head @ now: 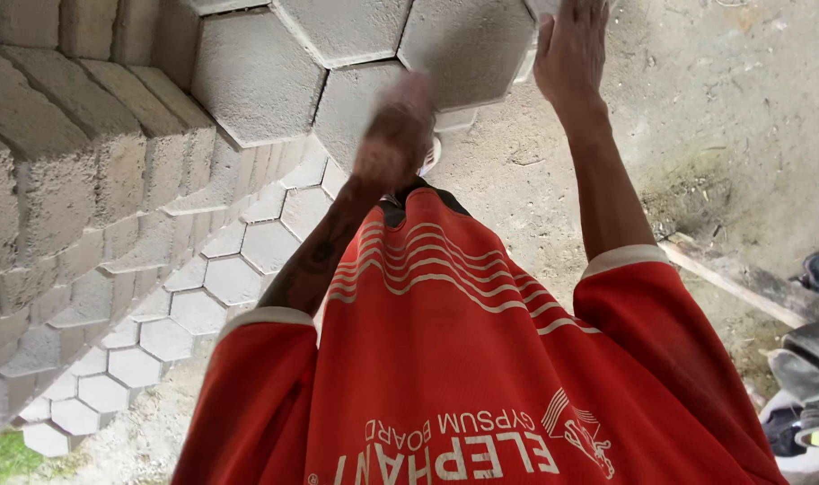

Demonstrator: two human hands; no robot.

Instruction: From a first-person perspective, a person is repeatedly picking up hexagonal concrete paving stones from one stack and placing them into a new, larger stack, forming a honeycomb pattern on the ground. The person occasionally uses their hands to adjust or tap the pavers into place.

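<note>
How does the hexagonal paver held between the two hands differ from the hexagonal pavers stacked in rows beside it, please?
The held paver shows its broad flat face, while the stacked pavers stand on edge in tight rows. The held paver is gripped by the left hand and the right hand; no hand touches the stacked pavers. The held paver looks larger, being nearer the camera. Both are grey, rough and six-sided.

No packages, labels, signs or screens — none anywhere.
</note>
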